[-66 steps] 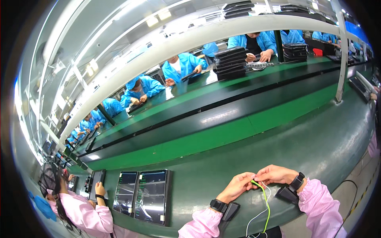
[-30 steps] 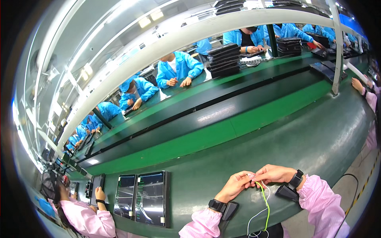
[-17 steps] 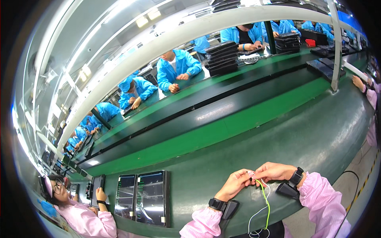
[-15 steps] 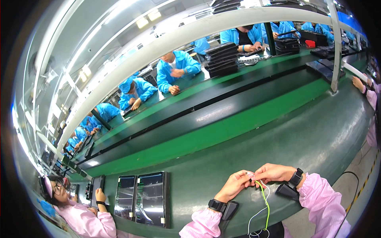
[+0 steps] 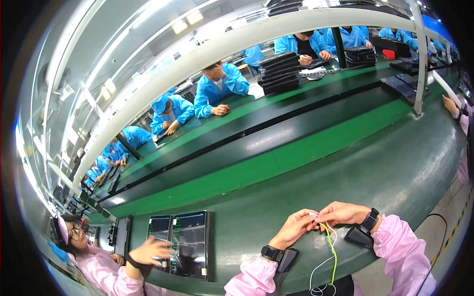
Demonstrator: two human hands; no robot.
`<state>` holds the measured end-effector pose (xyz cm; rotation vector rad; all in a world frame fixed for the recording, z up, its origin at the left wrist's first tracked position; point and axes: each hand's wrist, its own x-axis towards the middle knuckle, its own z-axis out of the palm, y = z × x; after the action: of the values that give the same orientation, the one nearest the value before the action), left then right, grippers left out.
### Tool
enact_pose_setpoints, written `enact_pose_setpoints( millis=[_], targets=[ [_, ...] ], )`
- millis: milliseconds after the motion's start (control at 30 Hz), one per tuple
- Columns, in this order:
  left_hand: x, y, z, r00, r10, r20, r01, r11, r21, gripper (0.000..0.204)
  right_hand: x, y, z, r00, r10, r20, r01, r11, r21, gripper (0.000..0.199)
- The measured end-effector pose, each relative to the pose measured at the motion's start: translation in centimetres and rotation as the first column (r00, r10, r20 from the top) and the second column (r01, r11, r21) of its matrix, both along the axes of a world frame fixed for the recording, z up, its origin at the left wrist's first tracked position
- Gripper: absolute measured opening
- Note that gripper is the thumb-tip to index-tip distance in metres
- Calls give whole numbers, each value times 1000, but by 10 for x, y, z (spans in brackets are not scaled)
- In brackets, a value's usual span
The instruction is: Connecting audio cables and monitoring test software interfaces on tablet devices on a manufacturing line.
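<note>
While blue-coated workers line the far belt at 12 o'clock, the left hand (image 5: 295, 228) and right hand (image 5: 341, 213) pinch a green-and-white wire bundle (image 5: 332, 246) together above the green tabletop (image 5: 395, 167) at 5 o'clock, apparently mid-joining; steady fingertip alignment seems needed next.

A long dark green bench (image 5: 395, 167) ran from the lower left of the picture up to the right. Two flat dark panels (image 5: 180, 242) lay side by side on it at the lower left. A black belt (image 5: 296, 126) ran along the middle, with bright green strips beside it. Stacks of black trays (image 5: 279, 73) sat on the far side, at the top.
</note>
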<state>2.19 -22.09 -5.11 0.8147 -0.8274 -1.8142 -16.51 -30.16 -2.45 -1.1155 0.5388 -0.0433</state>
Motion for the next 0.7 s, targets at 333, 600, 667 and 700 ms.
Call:
enact_pose_setpoints(
  millis=[333,600,667,700],
  targets=[
    [1,-1,-2,1000,7,-3,-7,1000,-1,23,-1,0,1,1000,1,17,-1,1000,27,24],
    [1,-2,-3,999,41,-4,-41,999,33,24,0,-5,-5,1000,26,4,-26,998,54,23],
    [-1,-4,-1,999,46,-2,-46,998,32,23,-1,-7,-5,1000,28,7,-28,998,61,23],
    [-1,-2,0,999,51,1,-51,998,35,23,-1,-6,-4,999,33,4,-33,998,55,23]
  ],
)
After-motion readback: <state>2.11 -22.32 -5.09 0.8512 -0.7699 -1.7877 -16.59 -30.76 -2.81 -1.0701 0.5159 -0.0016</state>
